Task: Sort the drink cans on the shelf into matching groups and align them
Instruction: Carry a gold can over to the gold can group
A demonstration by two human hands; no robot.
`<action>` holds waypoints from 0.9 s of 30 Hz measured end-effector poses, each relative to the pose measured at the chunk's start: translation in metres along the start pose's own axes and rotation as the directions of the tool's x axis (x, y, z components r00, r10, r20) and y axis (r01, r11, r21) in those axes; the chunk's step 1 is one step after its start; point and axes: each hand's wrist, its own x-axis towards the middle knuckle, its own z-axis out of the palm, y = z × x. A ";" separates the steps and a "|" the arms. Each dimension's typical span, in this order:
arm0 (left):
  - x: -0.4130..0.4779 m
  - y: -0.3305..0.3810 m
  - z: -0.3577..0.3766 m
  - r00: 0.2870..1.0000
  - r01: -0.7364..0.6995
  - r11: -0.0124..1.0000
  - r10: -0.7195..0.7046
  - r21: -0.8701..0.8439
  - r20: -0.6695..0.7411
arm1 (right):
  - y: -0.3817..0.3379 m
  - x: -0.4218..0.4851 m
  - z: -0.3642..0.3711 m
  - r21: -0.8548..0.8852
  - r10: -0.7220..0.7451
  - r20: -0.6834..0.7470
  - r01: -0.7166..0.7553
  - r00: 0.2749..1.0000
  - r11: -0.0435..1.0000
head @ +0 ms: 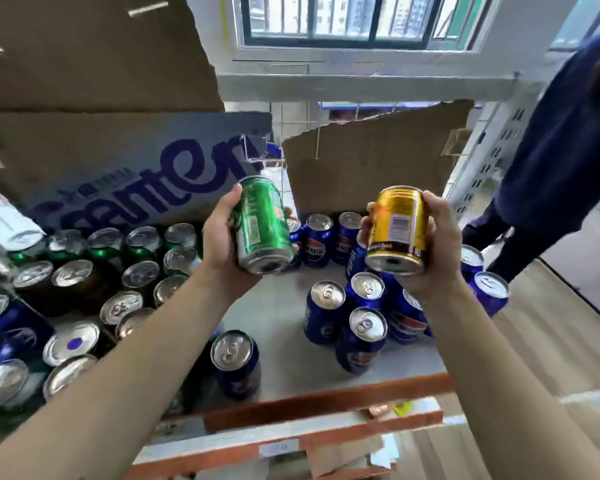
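Observation:
My left hand (pixel 222 237) grips a green can (pixel 262 225), tilted with its base toward me, above the middle of the shelf (pixel 284 327). My right hand (pixel 437 244) grips a shorter gold can (pixel 397 230), also lifted and tilted base-forward. Below the right hand stands a loose cluster of blue cans (pixel 361 306), and more blue cans (pixel 317 240) line the back. One blue can (pixel 234 362) stands alone near the front edge. At the left are packed green cans (pixel 142 244) and dark cans (pixel 73 282).
Torn cardboard (pixel 371 168) lines the shelf's back, and a printed box (pixel 146 174) leans at the back left. An orange beam (pixel 326 400) edges the shelf front. Another person in dark clothes (pixel 551 168) stands at the right. Silver-topped cans (pixel 71 341) fill the front left.

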 end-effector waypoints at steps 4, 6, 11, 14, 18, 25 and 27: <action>-0.013 -0.016 0.007 1.000 -0.008 0.998 0.007 0.057 0.004 | 0.011 -0.012 -0.001 0.048 0.058 0.015 -0.058 0.998 0.997; -0.020 -0.022 0.009 1.000 -0.005 0.998 0.007 0.068 -0.023 | 0.015 -0.015 0.001 -0.004 0.076 0.009 -0.076 0.997 0.997; -0.042 -0.023 0.008 0.993 -0.076 0.987 0.088 0.144 -0.081 | 0.025 -0.014 0.016 -0.094 0.140 0.034 -0.136 0.990 0.986; -0.057 -0.015 0.001 0.980 -0.135 0.979 0.155 0.153 -0.123 | 0.036 -0.008 0.030 -0.148 0.168 0.089 -0.154 0.982 0.977; -0.081 0.002 -0.021 0.964 -0.186 0.976 0.204 0.117 -0.170 | 0.061 0.000 0.057 -0.186 0.228 0.142 -0.201 0.963 0.962; -0.123 0.051 -0.070 0.898 -0.296 0.939 0.335 0.173 -0.284 | 0.119 0.008 0.110 -0.351 0.259 0.151 -0.193 0.954 0.916; -0.132 0.068 -0.082 0.869 -0.291 0.923 0.365 0.251 -0.335 | 0.133 0.010 0.126 -0.373 0.253 0.169 -0.176 0.952 0.911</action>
